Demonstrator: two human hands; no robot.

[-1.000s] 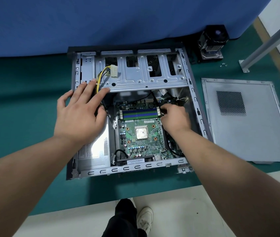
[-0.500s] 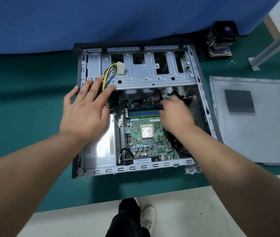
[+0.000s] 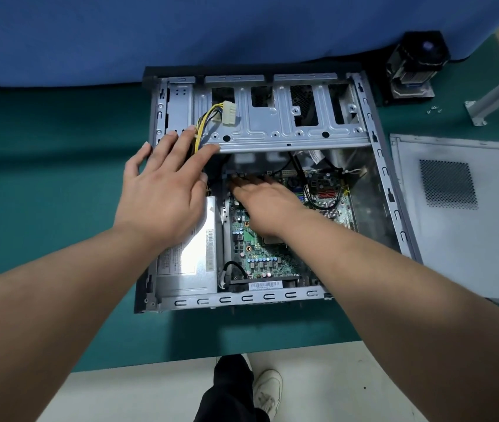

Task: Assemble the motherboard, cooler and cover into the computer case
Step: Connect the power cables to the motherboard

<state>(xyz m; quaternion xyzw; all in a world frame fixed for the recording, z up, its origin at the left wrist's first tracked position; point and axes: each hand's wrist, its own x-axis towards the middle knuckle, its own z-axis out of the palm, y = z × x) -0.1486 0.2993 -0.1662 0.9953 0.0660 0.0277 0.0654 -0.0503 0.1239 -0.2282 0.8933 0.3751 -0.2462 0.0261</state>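
Left hand [image 3: 163,190] spread flat, steadying case [image 3: 376,138]; right hand [image 3: 265,202] flat, fingers together, seating motherboard [image 3: 257,254]; cover [image 3: 461,214] waiting alongside.

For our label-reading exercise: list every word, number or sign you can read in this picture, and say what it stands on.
None can be read.
Power supply label: printed lines, too blurred.
Barcode sticker at the motherboard's near edge: bars and digits, too small.
White tag on a cable: print too small.
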